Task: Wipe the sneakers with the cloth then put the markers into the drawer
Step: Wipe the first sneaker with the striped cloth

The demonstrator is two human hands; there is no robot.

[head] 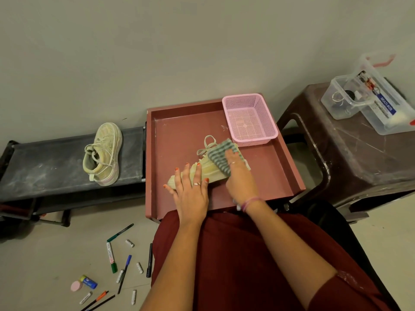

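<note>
Clearly the wiping step is in hand, and it looks about half done. One sneaker (203,173) lies on its side in the open reddish drawer (276,173), toe toward the person. The left hand (190,189) lies flat on the toe end with its fingers straight and spread, pinning the shoe down and gripping nothing. The right hand (239,173) presses a green-and-white striped cloth (219,157) against the heel end; its fingers lie over the cloth, and whether they curl round the far edge I cannot tell from this angle. A pink basket (250,118) stands in the drawer's far right corner, just beyond the shoe. The second sneaker (103,154) sits well apart on the dark shoe rack (45,162) to the left, and it looks grubby, so by my reckoning it has yet to be wiped. The markers (111,257) lie scattered on the floor (45,254) by the person's left knee, mixed with pens and small odds and ends, none of them in the drawer. The next move, I judge, calls for working the cloth along the rest of this shoe, then swapping it for the one on the rack. Only after that should the markers be gathered, which means reaching down and left.
</note>
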